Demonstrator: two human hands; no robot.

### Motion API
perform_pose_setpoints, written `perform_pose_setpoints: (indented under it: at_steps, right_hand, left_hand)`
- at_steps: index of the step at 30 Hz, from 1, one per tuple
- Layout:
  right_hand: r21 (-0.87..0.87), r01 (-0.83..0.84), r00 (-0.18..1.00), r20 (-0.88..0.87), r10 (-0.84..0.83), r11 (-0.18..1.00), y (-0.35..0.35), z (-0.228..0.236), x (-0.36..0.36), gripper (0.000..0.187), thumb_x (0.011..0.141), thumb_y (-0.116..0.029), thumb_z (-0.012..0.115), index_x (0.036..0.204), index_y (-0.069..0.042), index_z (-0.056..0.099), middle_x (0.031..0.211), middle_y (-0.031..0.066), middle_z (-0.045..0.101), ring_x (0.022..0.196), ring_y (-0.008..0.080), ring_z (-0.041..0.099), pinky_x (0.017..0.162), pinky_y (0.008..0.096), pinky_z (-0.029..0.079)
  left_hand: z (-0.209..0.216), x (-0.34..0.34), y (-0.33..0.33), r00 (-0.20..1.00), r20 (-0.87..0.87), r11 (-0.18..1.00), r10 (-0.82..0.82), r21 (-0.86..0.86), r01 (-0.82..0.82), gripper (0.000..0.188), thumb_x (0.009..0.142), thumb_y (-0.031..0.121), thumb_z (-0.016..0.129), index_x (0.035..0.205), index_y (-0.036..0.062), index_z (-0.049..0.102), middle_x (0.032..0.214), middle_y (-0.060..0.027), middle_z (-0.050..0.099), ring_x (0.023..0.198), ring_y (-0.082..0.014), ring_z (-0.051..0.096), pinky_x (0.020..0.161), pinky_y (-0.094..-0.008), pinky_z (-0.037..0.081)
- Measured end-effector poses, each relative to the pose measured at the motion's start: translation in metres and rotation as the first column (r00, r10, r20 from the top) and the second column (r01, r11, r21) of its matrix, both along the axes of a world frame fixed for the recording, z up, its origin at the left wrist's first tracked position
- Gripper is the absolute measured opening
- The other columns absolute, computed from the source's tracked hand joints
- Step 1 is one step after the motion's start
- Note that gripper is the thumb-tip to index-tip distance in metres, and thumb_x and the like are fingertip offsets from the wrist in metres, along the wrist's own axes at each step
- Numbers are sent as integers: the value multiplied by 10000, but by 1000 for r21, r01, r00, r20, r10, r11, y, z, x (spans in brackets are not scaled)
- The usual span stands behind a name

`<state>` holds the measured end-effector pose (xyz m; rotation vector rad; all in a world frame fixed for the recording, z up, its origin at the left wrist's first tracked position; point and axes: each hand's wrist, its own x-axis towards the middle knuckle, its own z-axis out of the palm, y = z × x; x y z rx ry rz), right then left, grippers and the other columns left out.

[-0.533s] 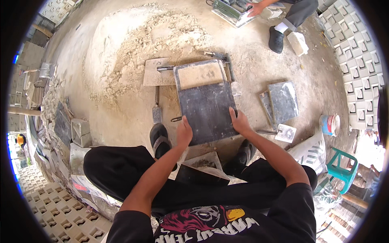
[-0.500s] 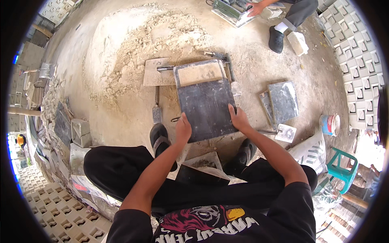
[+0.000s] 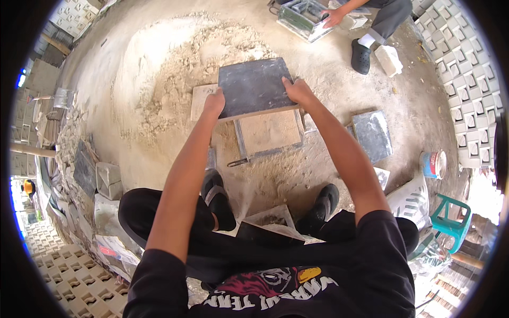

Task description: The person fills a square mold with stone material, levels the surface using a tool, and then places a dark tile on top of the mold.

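— Where is the dark square plate (image 3: 254, 87) just now?

— Held out in front of the person, lifted off the ground, beyond a square metal mould frame (image 3: 269, 133) packed level with pale sandy mix. The plate's near edge overlaps the frame's far side in the view.

— And the hands?

— The left hand (image 3: 213, 102) grips the plate's left edge, fingers curled together around it. The right hand (image 3: 298, 91) clamps the near right corner, thumb on top, the other fingers tucked under where I cannot tell their spread.

— What lies around?

— A heap of sandy mortar (image 3: 180, 69) spreads behind and to the left of the plate. To the right of the frame a second grey plate (image 3: 373, 135) lies flat on the ground, and further right a small paint tin (image 3: 433, 164) stands near a teal plastic stool (image 3: 448, 221). The person's black shoes (image 3: 218, 197) sit either side of the frame's near end. At the top, another person's hand (image 3: 334, 18) rests on a wire crate (image 3: 303, 18).
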<state>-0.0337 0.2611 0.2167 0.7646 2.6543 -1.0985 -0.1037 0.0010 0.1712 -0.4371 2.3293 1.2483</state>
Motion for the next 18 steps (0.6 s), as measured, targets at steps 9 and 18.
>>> perform_pose_setpoints:
  at_steps: [9, 18]
  right_hand:
    - [-16, -118, 977, 175, 119, 993, -6, 15, 190, 624, 931, -460, 405, 1248, 78, 394, 1172, 347, 512, 1125, 474, 493, 965, 480, 381]
    - [-86, -93, 994, 49, 97, 992, -9, -16, 285, 620, 952, -376, 410, 1397, 35, 277, 1361, 291, 394, 1271, 430, 370, 1071, 414, 276]
  left_hand:
    - [13, 205, -13, 979, -9, 978, -202, -58, 202, 680, 972, 459, 247, 1020, -130, 585, 991, -338, 596, 1017, -474, 551, 862, -492, 417]
    - [-27, 302, -14, 983, -69, 983, -172, 45, 176, 633, 977, 437, 298, 732, -93, 542, 711, -310, 564, 775, -506, 545, 692, -539, 387]
